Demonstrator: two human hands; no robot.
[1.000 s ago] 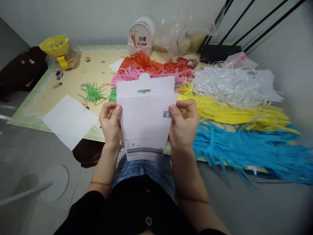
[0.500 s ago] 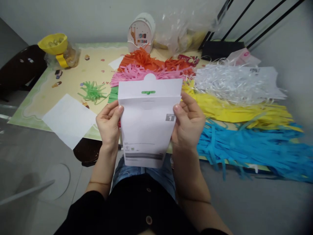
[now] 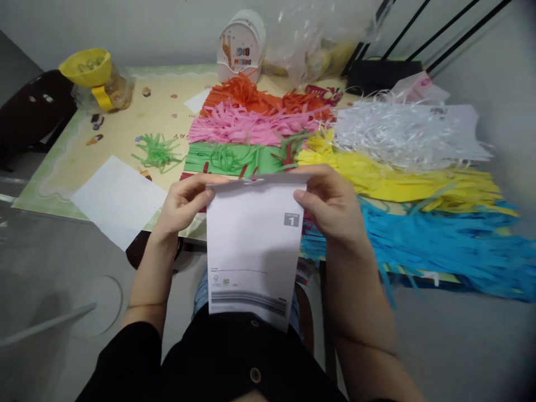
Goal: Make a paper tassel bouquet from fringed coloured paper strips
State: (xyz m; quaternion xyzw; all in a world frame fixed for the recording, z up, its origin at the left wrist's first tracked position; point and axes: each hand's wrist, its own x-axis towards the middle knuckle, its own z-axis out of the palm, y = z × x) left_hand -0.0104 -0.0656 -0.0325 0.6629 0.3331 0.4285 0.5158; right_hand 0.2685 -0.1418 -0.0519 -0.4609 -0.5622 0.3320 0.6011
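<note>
My left hand [image 3: 184,202] pinches the upper left corner of a white paper packet [image 3: 251,234], thumb in front and fingers over the top edge. At the opposite top corner my right hand [image 3: 333,201] grips it the same way. Small print, logos, a grey stripe and a grey box with a "1" mark the side facing me. Its top flap is bent back, so only a thin edge of it shows. Just beyond lies green fringed tissue paper [image 3: 255,158], with some dark red strips partly hidden behind the packet.
Pink [image 3: 251,124], orange [image 3: 259,95], yellow [image 3: 402,184] and blue fringed paper [image 3: 439,240] cover the table, beside shiny white strands [image 3: 381,134]. On the left are a white sheet [image 3: 119,201], a green shred pile [image 3: 157,152] and a yellow bowl [image 3: 86,67]. A bucket [image 3: 240,47] stands behind.
The top flap with the hang hole, upright before, is now folded back out of sight. The packet has come lower and nearer my body, and my fingers have moved onto its top edge.
</note>
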